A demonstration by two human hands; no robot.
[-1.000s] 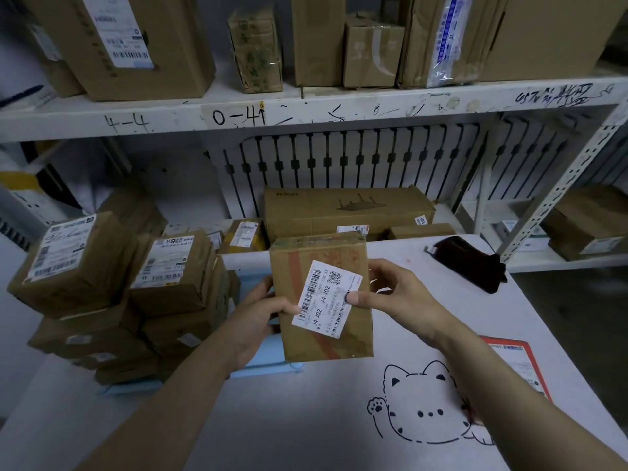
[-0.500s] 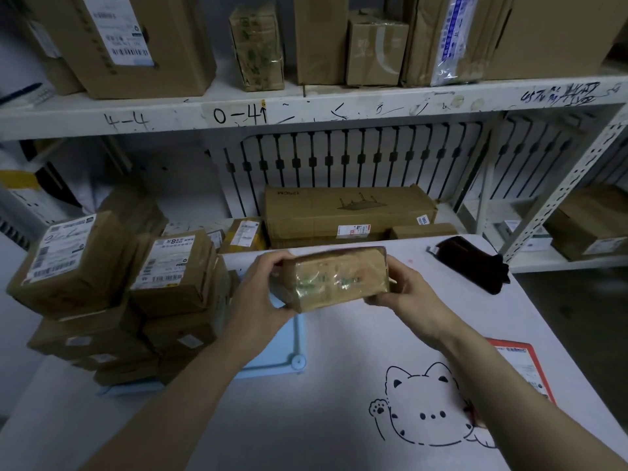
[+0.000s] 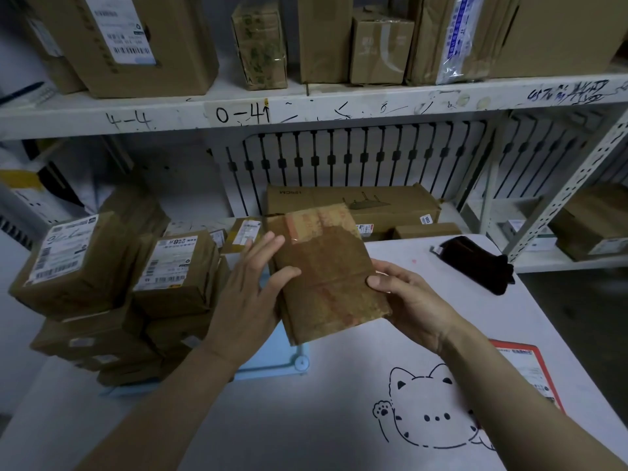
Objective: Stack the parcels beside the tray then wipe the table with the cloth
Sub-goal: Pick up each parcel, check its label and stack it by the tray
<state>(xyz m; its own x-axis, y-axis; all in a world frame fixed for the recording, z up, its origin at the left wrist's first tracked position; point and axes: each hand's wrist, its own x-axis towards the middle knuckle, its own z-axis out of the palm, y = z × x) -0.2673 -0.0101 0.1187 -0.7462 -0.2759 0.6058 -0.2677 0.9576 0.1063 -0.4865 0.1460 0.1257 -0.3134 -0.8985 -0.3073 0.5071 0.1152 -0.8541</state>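
1. Parcel depot / storeroom: white metal shelving [image 3: 306, 110] w/ handwritten bin codes "4-4", "0-41".
2. Shelves packed w/ taped cardboard boxes [image 3: 142, 39].
3. Stacked parcels [image 3: 112, 287] w/ barcode shipping labels beside white sorting table [image 3: 306, 419].

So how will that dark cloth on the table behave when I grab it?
The dark cloth lies crumpled, so it is probably floppy and light. It likely bunches if pushed and won't roll. One hand should manage it.

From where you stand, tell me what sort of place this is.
Probably a parcel depot or courier pickup storeroom: taped parcels with barcode labels are stacked on the table, and a metal shelf with handwritten location codes holds more boxes.
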